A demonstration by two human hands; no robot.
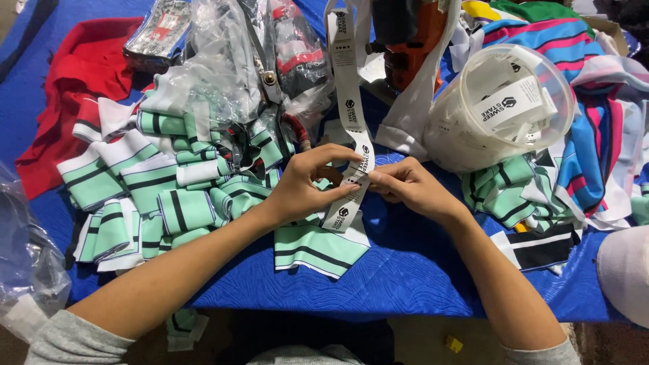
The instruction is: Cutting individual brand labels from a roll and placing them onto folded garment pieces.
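Observation:
A long white strip of printed labels hangs down from the top of the view over a blue quilted table cover. My left hand pinches the strip near its lower end, thumb and fingers on either side. My right hand grips the same strip from the right, fingertips meeting the left hand's. The strip's loose end lies just below both hands on a green-and-white striped fabric piece.
A heap of green, white and black striped collar pieces lies at left, under crumpled clear plastic bags. A clear round tub of cut labels stands at right, beside colourful striped fabric. Red cloth lies far left.

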